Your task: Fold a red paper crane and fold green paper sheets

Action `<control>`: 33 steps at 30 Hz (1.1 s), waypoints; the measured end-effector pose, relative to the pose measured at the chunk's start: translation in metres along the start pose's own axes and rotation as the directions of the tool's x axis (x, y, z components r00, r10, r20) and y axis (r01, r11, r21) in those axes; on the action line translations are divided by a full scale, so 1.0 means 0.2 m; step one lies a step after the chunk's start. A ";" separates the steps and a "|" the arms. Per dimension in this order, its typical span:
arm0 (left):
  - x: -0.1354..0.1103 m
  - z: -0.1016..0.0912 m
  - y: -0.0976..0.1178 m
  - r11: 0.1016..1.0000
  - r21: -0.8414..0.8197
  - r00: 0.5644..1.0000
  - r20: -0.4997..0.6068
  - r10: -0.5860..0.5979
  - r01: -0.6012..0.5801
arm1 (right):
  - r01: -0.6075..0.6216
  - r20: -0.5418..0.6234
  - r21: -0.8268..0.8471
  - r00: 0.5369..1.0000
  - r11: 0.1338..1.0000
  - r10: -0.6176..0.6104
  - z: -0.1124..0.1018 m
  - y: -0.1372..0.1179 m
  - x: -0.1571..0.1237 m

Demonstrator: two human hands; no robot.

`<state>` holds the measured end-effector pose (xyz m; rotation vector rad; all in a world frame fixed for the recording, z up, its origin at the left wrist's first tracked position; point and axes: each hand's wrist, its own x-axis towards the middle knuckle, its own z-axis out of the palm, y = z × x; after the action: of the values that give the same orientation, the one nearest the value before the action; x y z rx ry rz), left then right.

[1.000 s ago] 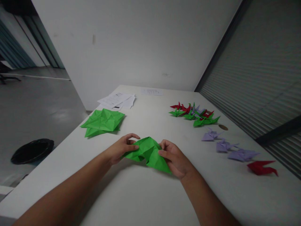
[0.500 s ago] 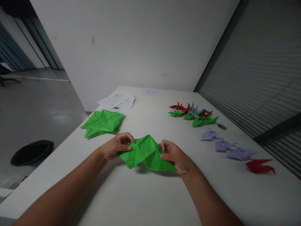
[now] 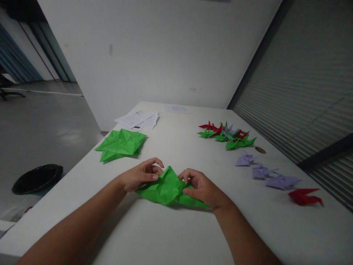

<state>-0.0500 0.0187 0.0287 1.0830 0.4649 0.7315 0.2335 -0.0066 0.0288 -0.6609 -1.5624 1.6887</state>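
A creased sheet of green origami paper [image 3: 168, 189], bent up to a peak in its middle, stands low over the white table between my hands. My left hand [image 3: 143, 175] pinches its left part between thumb and fingers. On the other side, my right hand [image 3: 201, 187] grips the right part, thumb in front and fingers curled behind. Behind my left hand lies a stack of creased green paper sheets [image 3: 121, 142]. The fingertips behind the paper are partly hidden.
Folded cranes in red, green and purple [image 3: 227, 135] cluster at the back right. Several purple cranes [image 3: 260, 171] and a red crane [image 3: 305, 197] line the right side near a brown disc [image 3: 260, 150]. Printed papers [image 3: 136, 119] lie back left; a black bin [image 3: 37, 180] stands beside the table [image 3: 165, 235].
Both hands have drawn slightly inward along the green paper. Its middle has folded into a sharper peak, and its lower edge has come together and down towards the table.
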 end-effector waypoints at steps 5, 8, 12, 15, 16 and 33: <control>0.01 0.06 0.00 0.952 0.284 0.986 -0.076 0.146 -0.119 | 0.053 0.039 -0.332 0.998 0.942 -0.043 0.06 -0.02 0.00; 0.00 0.10 0.01 0.829 0.535 0.970 -0.066 0.236 -0.165 | 0.067 -0.012 -0.312 0.997 0.948 -0.075 0.07 0.01 0.01; -0.02 0.12 0.02 0.637 0.746 0.953 -0.014 0.304 -0.192 | 0.074 -0.119 -0.208 0.988 0.975 -0.100 0.09 0.04 0.03; -0.02 0.12 0.03 0.599 0.773 0.947 0.004 0.322 -0.207 | 0.094 -0.158 -0.138 0.981 0.986 -0.115 0.10 0.04 0.04; -0.02 0.12 0.03 0.604 0.770 0.947 0.004 0.321 -0.208 | 0.098 -0.167 -0.120 0.979 0.988 -0.118 0.10 0.04 0.03; -0.03 0.06 0.02 0.077 0.946 0.800 0.222 0.557 -0.316 | 0.342 0.029 -0.798 0.845 0.497 -0.535 0.06 -0.02 -0.01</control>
<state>-0.0466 0.0081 0.0384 2.5021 0.8342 1.1454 0.2255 -0.0161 0.0337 -0.7370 -2.0620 0.4452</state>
